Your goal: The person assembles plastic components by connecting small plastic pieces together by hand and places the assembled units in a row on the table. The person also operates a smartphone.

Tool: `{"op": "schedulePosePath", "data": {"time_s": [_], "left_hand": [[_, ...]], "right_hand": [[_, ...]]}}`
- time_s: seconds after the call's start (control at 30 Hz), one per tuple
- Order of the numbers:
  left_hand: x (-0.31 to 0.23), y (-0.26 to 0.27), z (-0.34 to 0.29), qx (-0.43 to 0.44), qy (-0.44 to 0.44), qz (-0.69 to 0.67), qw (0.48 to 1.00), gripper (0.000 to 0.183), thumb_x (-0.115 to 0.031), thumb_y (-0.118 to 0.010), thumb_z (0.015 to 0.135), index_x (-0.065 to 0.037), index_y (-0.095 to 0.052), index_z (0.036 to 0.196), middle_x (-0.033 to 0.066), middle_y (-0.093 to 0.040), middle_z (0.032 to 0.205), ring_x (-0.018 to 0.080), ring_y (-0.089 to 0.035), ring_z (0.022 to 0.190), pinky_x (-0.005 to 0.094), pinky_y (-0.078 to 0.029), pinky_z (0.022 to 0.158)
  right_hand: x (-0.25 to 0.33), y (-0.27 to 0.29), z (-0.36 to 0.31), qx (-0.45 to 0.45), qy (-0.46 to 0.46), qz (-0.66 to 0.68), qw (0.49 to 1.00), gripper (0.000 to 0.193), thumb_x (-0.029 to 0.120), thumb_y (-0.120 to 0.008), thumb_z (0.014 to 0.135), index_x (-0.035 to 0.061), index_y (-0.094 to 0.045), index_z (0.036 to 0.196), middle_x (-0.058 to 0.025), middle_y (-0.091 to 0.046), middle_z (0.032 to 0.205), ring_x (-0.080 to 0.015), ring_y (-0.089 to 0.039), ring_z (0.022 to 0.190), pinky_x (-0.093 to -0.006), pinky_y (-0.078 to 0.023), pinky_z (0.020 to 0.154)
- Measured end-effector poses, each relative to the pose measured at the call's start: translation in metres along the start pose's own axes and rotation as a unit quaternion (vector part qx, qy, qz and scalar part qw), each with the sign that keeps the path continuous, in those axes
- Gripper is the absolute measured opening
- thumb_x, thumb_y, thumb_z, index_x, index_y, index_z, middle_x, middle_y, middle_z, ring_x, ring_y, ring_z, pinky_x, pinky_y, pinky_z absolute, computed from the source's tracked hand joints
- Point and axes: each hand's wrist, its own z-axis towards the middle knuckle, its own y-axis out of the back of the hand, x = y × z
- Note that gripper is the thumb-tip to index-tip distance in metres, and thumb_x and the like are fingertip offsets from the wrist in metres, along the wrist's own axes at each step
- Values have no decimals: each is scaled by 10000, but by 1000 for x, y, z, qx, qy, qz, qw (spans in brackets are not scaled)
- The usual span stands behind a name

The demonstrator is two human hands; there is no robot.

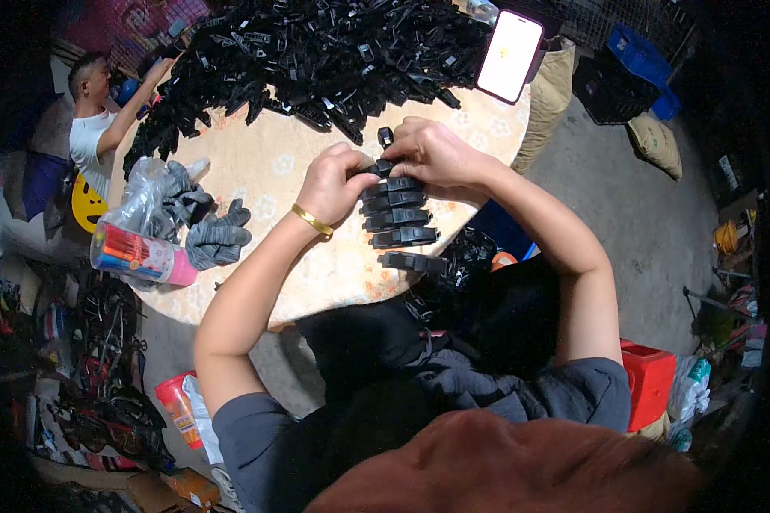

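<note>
Lower frame: dark lap, then row of black plastic clips (399, 214) at table (316, 274) edge. Centre: left hand (334, 184) and right hand (436, 154) both pinch one clip (385, 167); light, stiff, best gripped at ends. Clip heap (334, 51) upper frame.

Five black plastic parts (399, 214) are counted in a row at the frame's centre, with one more (386, 136) loose above. Two grey gloves (198, 218), one lit phone (510, 56) and one uncountable black pile (316, 51) are seen.

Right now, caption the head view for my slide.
Both hands join a black plastic part above a row of finished parts.
</note>
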Motion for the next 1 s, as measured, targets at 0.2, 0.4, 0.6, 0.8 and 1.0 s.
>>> {"op": "schedulePosePath", "data": {"time_s": [0.2,0.4,0.6,0.8,1.0], "left_hand": [[7,4,6,43,17,-52,998,182,-126,-668,752,-18,-641,896,138,-566,902,269,-557,829,342,-457,737],[24,4,21,-130,-168,223,951,257,-137,-623,792,-50,-599,1033,139,-541,1083,323,-489,999,390,-416,870],[23,11,9,-103,-62,166,979,200,-74,-686,708,-24,-588,875,120,-568,911,310,-550,892,363,-451,798],[22,11,8,-184,20,28,982,212,-26,-656,753,-11,-609,958,97,-610,900,201,-595,803,294,-482,725],[11,-3,3,-24,73,-170,983,196,-42,-616,821,1,-633,1011,60,-645,904,115,-584,817,251,-475,738]], "right_hand": [[4,6,1,28,-44,69,996,235,178,-695,758,19,-672,929,-120,-600,816,-260,-579,821,-351,-468,706],[-8,-18,13,-92,-26,-134,986,234,230,-650,792,69,-670,961,-135,-584,836,-291,-574,803,-375,-472,717],[-12,-16,12,-77,-40,-150,985,239,128,-655,740,81,-658,974,-111,-595,764,-290,-559,787,-373,-472,706],[6,-4,4,-96,-145,50,983,325,116,-639,794,82,-627,1117,-150,-631,877,-266,-602,790,-329,-490,718],[-14,5,-14,-85,-162,42,982,357,126,-632,764,14,-610,1102,-189,-642,1011,-294,-635,884,-367,-504,783]]}}
